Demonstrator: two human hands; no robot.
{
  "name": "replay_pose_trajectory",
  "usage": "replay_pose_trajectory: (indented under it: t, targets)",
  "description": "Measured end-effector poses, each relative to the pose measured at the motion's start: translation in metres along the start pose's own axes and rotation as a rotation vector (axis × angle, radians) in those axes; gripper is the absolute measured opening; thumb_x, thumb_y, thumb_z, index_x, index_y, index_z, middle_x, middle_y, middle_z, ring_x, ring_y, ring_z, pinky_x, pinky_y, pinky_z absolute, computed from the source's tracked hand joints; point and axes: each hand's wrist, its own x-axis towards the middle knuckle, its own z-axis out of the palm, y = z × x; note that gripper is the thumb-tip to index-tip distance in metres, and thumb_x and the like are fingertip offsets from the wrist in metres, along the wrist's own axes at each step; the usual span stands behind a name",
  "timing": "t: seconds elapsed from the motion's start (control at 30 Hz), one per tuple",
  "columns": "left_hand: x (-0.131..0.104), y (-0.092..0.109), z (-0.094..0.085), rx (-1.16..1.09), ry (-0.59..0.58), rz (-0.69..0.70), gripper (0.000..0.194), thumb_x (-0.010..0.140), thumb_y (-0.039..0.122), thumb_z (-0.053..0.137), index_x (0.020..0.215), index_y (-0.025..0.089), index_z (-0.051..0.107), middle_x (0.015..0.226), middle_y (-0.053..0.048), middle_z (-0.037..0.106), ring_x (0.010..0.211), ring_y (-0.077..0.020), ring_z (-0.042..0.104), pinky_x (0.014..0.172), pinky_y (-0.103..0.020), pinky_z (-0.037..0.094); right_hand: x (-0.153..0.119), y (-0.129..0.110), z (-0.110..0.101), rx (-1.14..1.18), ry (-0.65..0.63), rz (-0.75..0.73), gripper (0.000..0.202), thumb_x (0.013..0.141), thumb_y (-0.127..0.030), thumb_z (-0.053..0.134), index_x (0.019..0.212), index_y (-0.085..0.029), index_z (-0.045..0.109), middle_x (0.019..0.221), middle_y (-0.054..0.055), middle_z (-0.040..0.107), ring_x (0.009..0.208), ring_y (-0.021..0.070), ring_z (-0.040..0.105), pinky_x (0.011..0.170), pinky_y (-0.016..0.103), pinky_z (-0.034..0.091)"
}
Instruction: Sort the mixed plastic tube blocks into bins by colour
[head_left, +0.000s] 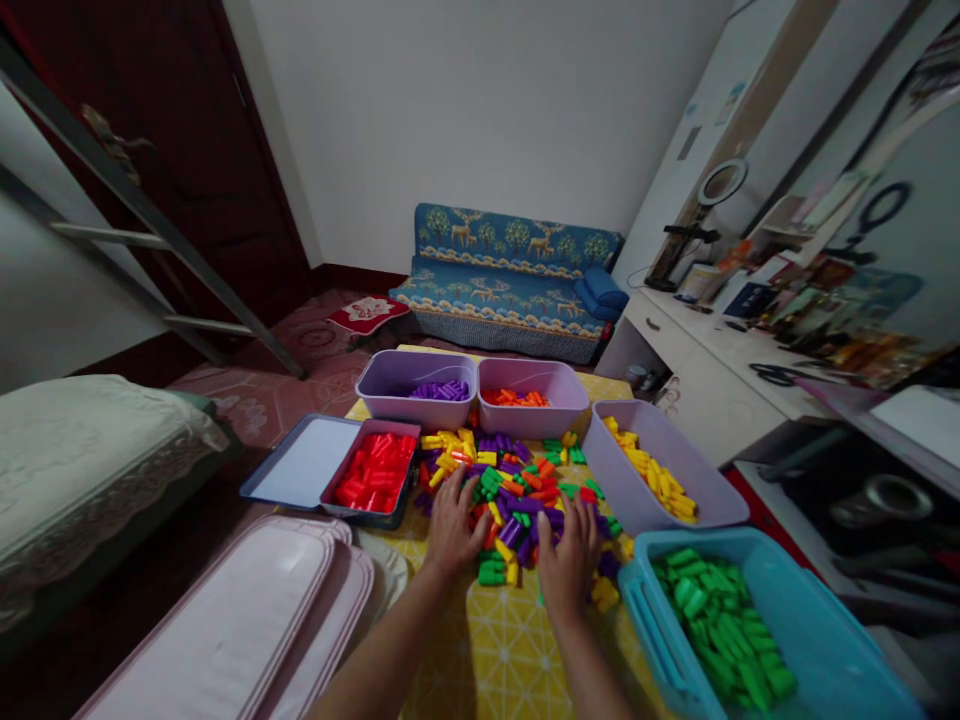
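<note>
A mixed pile of small plastic toy blocks (513, 532) in purple, red, orange, yellow and green lies on the yellow patterned tablecloth (510, 650). My left hand (452, 528) rests at the pile's left side, fingers apart and touching the blocks. On the right side of the pile, my right hand (568, 556) reaches in with its thumb and fingers spread. Neither hand shows a block in its grip, though the fingertips partly cover the pieces beneath. Loose yellow blocks (450, 447) gather beyond my left hand.
Purple blocks fill part of one lilac bin (367, 385), orange ones another lilac bin (577, 395). A third lilac bin (720, 500) holds yellow blocks, a teal bin (832, 620) green ones. Red blocks sit in a tin (409, 440). Pink lids (232, 610) lie at left.
</note>
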Motion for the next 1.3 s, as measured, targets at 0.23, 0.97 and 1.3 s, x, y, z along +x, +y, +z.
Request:
replay_pose_trajectory:
  t: [0.23,0.97,1.3]
  targets:
    - [0.001,0.000,0.000,-0.010,-0.011,-0.009,0.054,0.087,0.033,0.056,0.139,0.021,0.046,0.153,-0.014,0.038,0.140,-0.0315,0.037,0.111,-0.052,0.037,-0.047,0.027,-0.018,-0.105,0.011,0.138,0.067,0.093,-0.059,0.034,0.140,-0.011,0.045,0.147,0.024,0.041,0.143,0.0358,0.029,0.111,0.057,0.030]
    - [0.002,0.001,-0.002,-0.011,-0.006,0.003,0.052,0.088,0.034,0.055,0.138,0.021,0.045,0.152,-0.014,0.039,0.140,-0.0310,0.038,0.112,-0.052,0.037,-0.001,0.034,-0.011,0.432,-0.066,0.209,0.053,0.092,-0.054,0.041,0.127,-0.017,0.056,0.127,0.016,0.062,0.118,0.0261,0.057,0.100,0.044,0.045]
    - [0.001,0.000,0.000,-0.027,-0.008,-0.015,0.053,0.088,0.034,0.055,0.139,0.021,0.046,0.152,-0.014,0.039,0.140,-0.0313,0.038,0.112,-0.053,0.036,-0.047,0.030,-0.012,0.114,0.058,0.325,0.071,0.092,-0.063,0.030,0.136,-0.010,0.048,0.145,0.025,0.044,0.138,0.0360,0.036,0.110,0.056,0.033]
